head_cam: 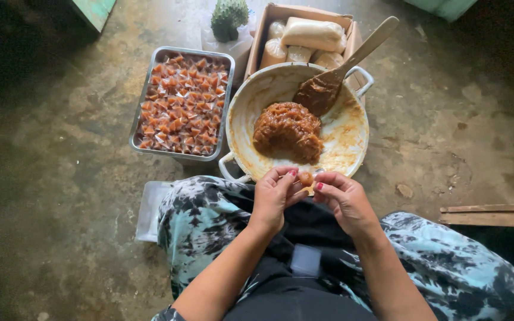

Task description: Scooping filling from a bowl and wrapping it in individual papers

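Observation:
My left hand [273,193] and my right hand [343,199] meet over my lap, fingertips pinching a small brown sweet piece [306,178] in a clear wrapper between them. Just beyond my hands sits a big white two-handled pan [346,137] holding a mound of brown sticky paste [287,131]. A wooden spatula [341,68] coated in paste leans on the pan's far rim. Left of the pan stands a metal tray [136,128] filled with several wrapped brown sweets [182,104].
A cardboard box [267,30] with pale plastic-wrapped packs lies behind the pan, a green spiky fruit [229,16] beside it. A clear flat plastic lid or sheet [149,209] lies by my left knee. Wooden slats [492,215] are at the right on the concrete floor.

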